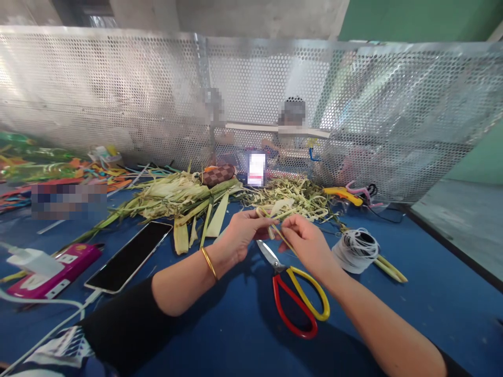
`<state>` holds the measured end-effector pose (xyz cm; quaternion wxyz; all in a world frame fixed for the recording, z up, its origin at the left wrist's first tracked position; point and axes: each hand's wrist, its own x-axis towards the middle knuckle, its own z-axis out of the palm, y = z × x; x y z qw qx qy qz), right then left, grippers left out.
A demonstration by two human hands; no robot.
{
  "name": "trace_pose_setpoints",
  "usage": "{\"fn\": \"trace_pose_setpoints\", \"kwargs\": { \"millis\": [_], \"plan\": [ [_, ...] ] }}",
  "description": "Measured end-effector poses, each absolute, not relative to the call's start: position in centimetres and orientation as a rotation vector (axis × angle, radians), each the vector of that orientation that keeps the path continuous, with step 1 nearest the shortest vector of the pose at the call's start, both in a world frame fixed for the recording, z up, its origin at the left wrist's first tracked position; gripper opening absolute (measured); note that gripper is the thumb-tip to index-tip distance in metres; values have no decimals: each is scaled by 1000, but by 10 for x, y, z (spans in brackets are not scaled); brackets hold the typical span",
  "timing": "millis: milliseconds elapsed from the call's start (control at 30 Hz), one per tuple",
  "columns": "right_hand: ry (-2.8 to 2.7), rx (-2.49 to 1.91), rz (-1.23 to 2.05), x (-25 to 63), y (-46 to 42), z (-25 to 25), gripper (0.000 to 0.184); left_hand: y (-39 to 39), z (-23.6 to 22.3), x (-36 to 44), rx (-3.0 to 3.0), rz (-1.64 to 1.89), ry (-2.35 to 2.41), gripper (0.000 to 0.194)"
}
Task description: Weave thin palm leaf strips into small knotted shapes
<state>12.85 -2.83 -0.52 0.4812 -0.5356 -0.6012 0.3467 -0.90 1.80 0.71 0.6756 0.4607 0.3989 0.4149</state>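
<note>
Between my two hands is a thin pale-green plant strip (277, 215), looped over at its upper end. My left hand (244, 233) pinches it near the loop, fingers closed. Just to the right, my right hand (304, 238) is closed on the lower part of the same strip. Scissors (280, 268) with one red and one yellow handle lie on the table below my hands, blades slightly parted. Beyond my hands sits a heap of curled plant shavings (302, 191). A spool of white cord (357, 252) stands to the right of my right wrist.
Long dried leaves (168, 193) and a checkered pouch (218, 175) lie at the back. A charging phone (129, 256) and a magenta power strip (74, 269) are at left. A yellow-handled tool (341, 196) is back right. Behind stands a perforated metal screen (157, 94).
</note>
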Motion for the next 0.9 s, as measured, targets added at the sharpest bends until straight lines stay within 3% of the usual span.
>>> {"fn": "trace_pose_setpoints", "kwargs": {
  "millis": [167, 267, 333, 733, 900],
  "plan": [
    [-2122, -1197, 368, 138, -37, 9, 18, 22, 6, -12, 1145, 990, 979, 6],
    [-2188, -1158, -80, 141, -38, 13, 15, 19, 4, -11, 1240, 945, 937, 6],
    [-2115, -1132, -210, 142, -37, 14, 15, 15, 5, -10, 1303, 892, 895, 8],
    [-1861, -1588, -15, 147, -24, -3, 22, 11, 6, -9, 1422, 656, 741, 9],
    [-1700, -1635, 243, 142, -21, -9, 28, 5, -6, -2, 1255, 757, 789, 4]
  ]
}}
